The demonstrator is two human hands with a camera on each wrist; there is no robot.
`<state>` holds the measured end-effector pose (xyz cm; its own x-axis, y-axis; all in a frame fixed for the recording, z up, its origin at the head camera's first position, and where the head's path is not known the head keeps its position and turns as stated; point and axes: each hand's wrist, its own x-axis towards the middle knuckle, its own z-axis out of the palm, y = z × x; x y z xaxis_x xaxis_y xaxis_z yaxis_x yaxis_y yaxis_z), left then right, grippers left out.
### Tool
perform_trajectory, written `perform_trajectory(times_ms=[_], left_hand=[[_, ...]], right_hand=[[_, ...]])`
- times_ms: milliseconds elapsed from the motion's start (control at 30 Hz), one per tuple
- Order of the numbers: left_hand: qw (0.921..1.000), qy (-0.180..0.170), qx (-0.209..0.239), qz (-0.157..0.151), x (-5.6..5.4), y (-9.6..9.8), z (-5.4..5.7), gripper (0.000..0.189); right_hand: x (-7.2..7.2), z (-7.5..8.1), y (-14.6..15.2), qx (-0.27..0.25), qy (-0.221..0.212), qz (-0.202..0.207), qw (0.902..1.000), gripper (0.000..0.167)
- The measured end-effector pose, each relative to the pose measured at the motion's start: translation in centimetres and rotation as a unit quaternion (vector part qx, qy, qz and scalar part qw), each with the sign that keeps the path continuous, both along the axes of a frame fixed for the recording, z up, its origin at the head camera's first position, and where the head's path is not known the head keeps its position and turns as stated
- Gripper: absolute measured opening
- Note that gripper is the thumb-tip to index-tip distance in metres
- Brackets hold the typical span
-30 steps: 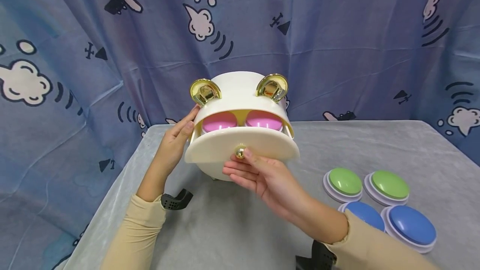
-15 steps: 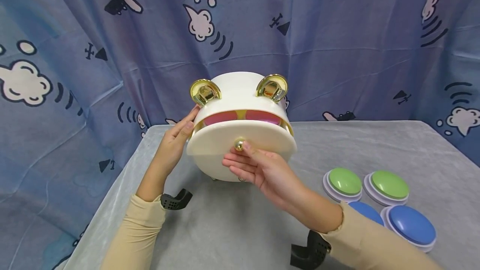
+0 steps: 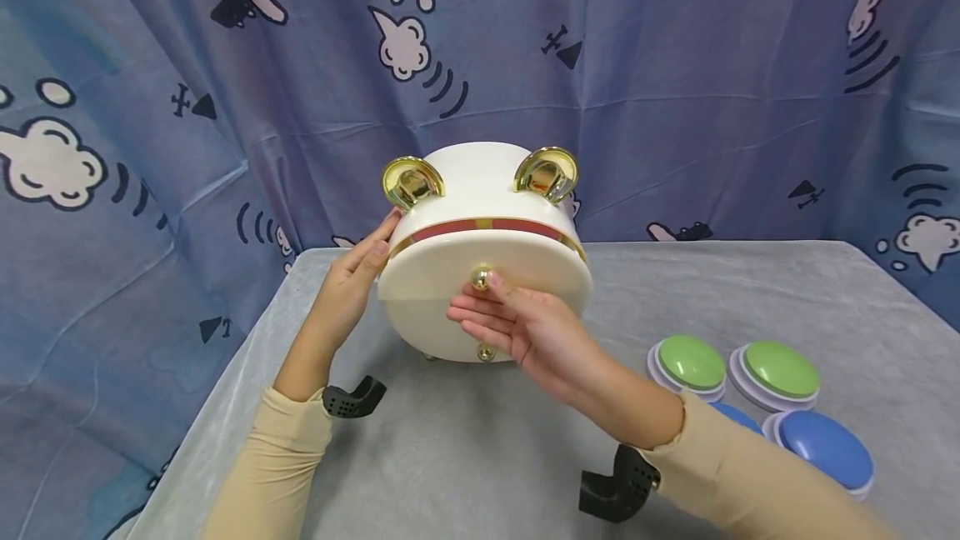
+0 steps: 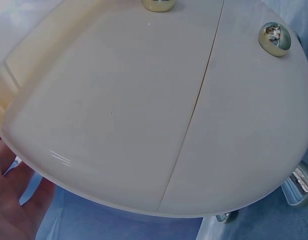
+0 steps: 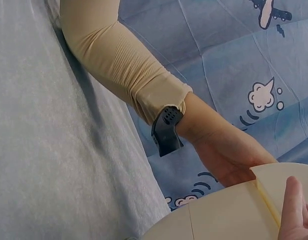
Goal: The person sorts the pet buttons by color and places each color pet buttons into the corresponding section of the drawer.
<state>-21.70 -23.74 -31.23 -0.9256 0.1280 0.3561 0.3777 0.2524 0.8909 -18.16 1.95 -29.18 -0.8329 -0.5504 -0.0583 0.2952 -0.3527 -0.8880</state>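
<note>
A cream-white rounded box (image 3: 476,169) with two gold ear-like pieces stands on the table. Its hinged front door (image 3: 416,277) is tilted nearly upright, with a narrow gap along the top. Through that gap a strip of reddish-pink domes (image 3: 442,229) shows. My right hand (image 3: 517,323) pinches the door's gold knob (image 3: 481,277) between thumb and index finger, the other fingers extended. My left hand (image 3: 348,290) rests against the box's left side with its fingers fairly straight. A lower gold knob (image 4: 275,38) sits on the panel beneath the door.
To the right on the grey-covered table (image 3: 420,457) lie two green-topped round containers (image 3: 690,362) and two blue-topped ones (image 3: 825,448); my right forearm partly hides one blue one. A patterned blue curtain (image 3: 637,65) hangs behind the table.
The front door has swung upward with my right hand on its knob, narrowing the gap. The pink domes inside are now mostly hidden. My left hand has stayed at the side.
</note>
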Motion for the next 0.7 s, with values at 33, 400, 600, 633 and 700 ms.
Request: perform_trajectory(times_ms=[33,400,600,633,700], left_hand=[[1.0,0.0,0.0,-0.001,0.0,0.0,0.0,0.048],[0.9999,0.011,0.006,-0.005,0.0,0.1,0.0,0.047],[0.9998,0.015,0.009,-0.007,0.0,0.1,0.0,0.047],[0.9998,0.014,0.009,-0.007,0.0,0.1,0.0,0.047],[0.9999,0.012,0.008,-0.006,-0.1,0.1,0.0,0.047]], right_hand=[[0.0,0.0,0.0,0.001,0.0,0.0,1.0,0.054],[-1.0,0.0,-0.2,0.013,0.014,-0.011,0.9998,0.052],[-1.3,-0.1,-0.3,0.016,0.019,-0.016,0.9996,0.052],[-1.4,-0.1,-0.3,0.015,0.02,-0.017,0.9995,0.052],[-1.4,-0.1,-0.3,0.014,0.022,-0.018,0.9995,0.052]])
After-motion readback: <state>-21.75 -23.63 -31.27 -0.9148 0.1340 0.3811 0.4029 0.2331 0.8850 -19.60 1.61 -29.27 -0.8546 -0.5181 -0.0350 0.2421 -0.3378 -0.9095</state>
